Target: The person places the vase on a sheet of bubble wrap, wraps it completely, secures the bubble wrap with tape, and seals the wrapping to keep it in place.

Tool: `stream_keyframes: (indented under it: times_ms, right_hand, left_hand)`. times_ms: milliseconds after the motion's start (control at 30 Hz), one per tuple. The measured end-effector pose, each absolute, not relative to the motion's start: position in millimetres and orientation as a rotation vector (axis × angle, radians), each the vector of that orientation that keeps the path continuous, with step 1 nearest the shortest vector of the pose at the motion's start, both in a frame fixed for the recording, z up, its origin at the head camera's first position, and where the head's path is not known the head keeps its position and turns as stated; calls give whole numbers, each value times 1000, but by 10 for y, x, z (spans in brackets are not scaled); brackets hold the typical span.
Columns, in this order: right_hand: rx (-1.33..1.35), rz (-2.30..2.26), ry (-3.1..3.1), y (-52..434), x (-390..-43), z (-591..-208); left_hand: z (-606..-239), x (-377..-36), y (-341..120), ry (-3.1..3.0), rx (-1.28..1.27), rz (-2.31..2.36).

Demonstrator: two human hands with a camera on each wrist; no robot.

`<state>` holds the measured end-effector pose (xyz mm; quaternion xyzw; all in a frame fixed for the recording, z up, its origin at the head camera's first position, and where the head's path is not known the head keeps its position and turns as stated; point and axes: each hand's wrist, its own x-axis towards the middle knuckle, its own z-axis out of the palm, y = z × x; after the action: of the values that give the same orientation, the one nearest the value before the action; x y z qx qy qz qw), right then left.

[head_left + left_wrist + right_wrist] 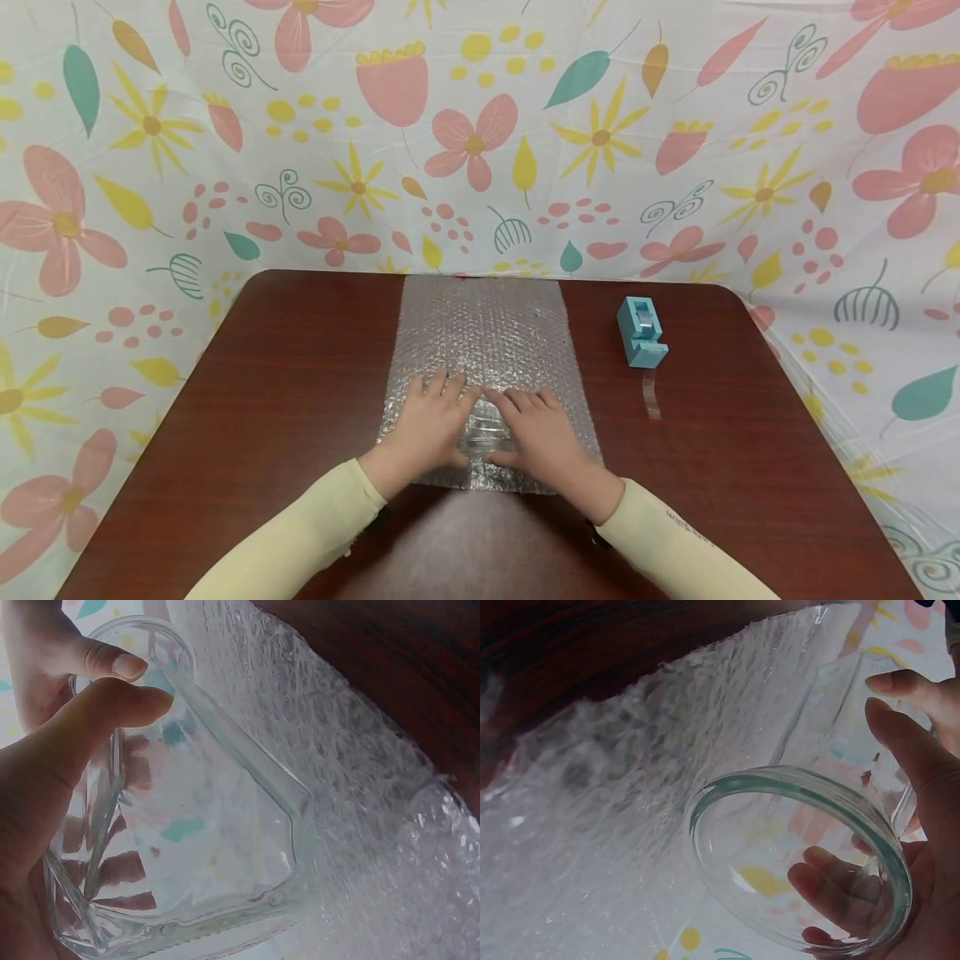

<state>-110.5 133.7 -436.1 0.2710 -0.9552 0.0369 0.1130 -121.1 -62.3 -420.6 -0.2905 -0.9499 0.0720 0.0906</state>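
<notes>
Fingers of the left hand (pixel 426 423) and right hand (pixel 542 435) curl along the far side of the glass (pixel 487 430) with thumbs on the near side, grasping it between them at the lower middle of the head frame. It lies on its side over the wrap (pixel 483 325), round rim (pixel 780 780) toward the right hand and angular base (pixel 202 926) toward the left one. Clear and stiff, with thick walls, it will likely weigh a fair bit for its size, slip easily in bare fingers and chip or crack if knocked. Its flat-faced body seems the safest place to hold, one hand near each end; the rim calls for the lightest touch. Beneath, the wrap reaches up to the far edge of the table (pixel 300 375); it should be light, floppy and springy, best pinched at a border. Right of centre, a pale blue dispenser (pixel 637 333) stands on the dark tabletop, a strip of tape (pixel 651 398) just below it in the frame. Pale yellow sleeves (pixel 296 537) come in from the bottom, and flowered cloth (pixel 472 83) fills the top.
</notes>
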Motion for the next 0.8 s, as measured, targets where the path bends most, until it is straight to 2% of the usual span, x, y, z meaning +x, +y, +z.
stream_keyframes:
  times_ms: [800]
  right_hand:
    - [822, 108, -2786, 1363, -1116, -4401]
  left_hand:
    - [-4282, -1164, -627, -2775, -853, 275]
